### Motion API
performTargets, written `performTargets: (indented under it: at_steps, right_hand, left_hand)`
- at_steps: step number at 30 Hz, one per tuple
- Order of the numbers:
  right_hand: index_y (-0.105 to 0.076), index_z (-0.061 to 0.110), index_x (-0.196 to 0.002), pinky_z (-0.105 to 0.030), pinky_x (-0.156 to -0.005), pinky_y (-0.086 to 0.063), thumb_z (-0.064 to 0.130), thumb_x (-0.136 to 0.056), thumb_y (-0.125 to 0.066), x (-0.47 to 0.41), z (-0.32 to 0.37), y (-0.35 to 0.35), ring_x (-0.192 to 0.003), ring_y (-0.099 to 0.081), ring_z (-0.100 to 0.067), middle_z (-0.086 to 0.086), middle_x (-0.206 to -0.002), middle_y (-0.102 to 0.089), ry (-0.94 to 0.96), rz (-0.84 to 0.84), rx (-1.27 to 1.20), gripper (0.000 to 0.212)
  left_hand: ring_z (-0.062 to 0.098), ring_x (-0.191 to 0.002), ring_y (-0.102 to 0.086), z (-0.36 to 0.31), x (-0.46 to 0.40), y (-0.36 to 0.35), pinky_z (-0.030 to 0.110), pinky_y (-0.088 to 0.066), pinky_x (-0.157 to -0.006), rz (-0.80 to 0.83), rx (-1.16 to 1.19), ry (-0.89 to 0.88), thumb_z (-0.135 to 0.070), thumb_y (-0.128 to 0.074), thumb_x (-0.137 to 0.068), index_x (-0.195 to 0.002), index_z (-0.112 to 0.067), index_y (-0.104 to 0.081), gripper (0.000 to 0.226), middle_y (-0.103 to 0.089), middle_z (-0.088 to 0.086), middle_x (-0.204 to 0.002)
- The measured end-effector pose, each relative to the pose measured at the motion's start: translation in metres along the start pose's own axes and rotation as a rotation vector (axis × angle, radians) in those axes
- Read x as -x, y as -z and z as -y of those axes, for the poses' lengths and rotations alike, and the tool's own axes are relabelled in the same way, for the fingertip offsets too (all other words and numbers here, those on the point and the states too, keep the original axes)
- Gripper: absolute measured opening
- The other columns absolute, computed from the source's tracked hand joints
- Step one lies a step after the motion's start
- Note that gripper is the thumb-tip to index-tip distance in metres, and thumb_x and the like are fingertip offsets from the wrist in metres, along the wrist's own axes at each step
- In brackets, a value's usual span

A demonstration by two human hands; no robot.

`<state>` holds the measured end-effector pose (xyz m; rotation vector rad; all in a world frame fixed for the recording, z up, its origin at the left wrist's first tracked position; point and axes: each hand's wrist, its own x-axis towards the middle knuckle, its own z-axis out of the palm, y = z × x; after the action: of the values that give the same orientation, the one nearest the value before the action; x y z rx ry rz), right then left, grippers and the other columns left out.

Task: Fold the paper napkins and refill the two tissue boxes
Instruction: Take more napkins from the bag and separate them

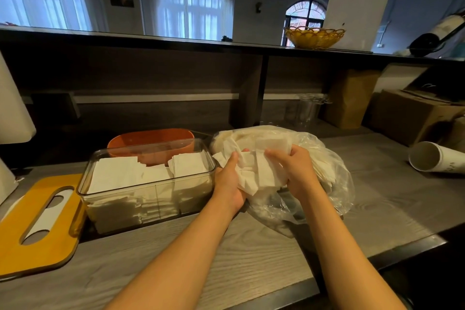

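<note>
napkins [254, 173]: soft paper | bag [327, 158]: glossy clear plastic | counter [251, 254]: matt grained wood

Left hand [230, 181]: forearm extended forward and bare, palm turned up and inward, thumb raised, fingers curled under a bunch of paper napkins [254, 171]; right hand [293, 171]: forearm extended alongside, back of hand shown, fingers curled down and gripped on the same bunch; hands held close together.

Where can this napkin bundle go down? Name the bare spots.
Bare counter lies in front of the clear tissue box, between the yellow lid and the plastic bag. More lies right of the bag, before the tipped paper cups. Crowded: behind the box, where the orange box stands.
</note>
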<state>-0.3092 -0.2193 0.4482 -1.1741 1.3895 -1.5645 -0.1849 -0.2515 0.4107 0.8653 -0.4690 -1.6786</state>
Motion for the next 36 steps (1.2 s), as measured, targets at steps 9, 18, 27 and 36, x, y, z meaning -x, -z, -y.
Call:
performTargets:
  at_steps: [9, 18, 27, 36]
  right_hand:
    - [-0.065, 0.027, -0.104, -0.036, -0.075, -0.062, 0.005, -0.086, -0.072, -0.003, 0.005, 0.004, -0.090, -0.071, -0.017, 0.001, -0.101, -0.071, 0.125, -0.087, -0.224, 0.029]
    - [-0.064, 0.026, -0.100, -0.047, -0.085, -0.059, 0.013, -0.089, -0.071, -0.007, -0.002, 0.000, -0.097, -0.068, -0.025, -0.003, -0.103, -0.070, 0.021, -0.064, -0.049, 0.019]
    - [-0.062, 0.023, -0.085, -0.026, -0.062, -0.049, 0.017, -0.092, -0.067, -0.002, 0.004, 0.007, -0.079, -0.060, -0.014, 0.004, -0.085, -0.064, 0.170, -0.295, -0.021, 0.011]
    - [-0.067, 0.019, -0.106, -0.025, -0.069, -0.052, 0.022, -0.093, -0.066, 0.003, -0.012, -0.017, -0.088, -0.067, -0.013, 0.002, -0.098, -0.070, 0.190, -0.048, 0.221, 0.013]
  left_hand:
    - [0.032, -0.111, -0.067, 0.002, 0.006, 0.003, 0.045, -0.057, -0.085, 0.151, 0.011, 0.038, -0.017, -0.058, -0.101, -0.133, -0.013, -0.058, 0.032, -0.071, 0.016, -0.121]
    - [0.029, -0.103, -0.070, 0.002, 0.007, 0.003, 0.040, -0.058, -0.075, 0.151, -0.064, 0.014, -0.017, -0.067, -0.094, -0.125, -0.016, -0.064, 0.031, -0.074, 0.011, -0.113]
    - [0.026, -0.108, -0.066, 0.003, 0.009, -0.001, 0.047, -0.052, -0.100, 0.182, -0.173, -0.108, -0.009, -0.052, -0.103, -0.124, -0.015, -0.061, 0.024, -0.070, 0.007, -0.116]
    - [0.028, -0.108, -0.068, -0.003, 0.020, 0.001, 0.042, -0.055, -0.088, 0.335, -0.048, -0.006, -0.045, -0.037, -0.106, -0.124, -0.020, -0.065, 0.042, -0.073, 0.011, -0.119]
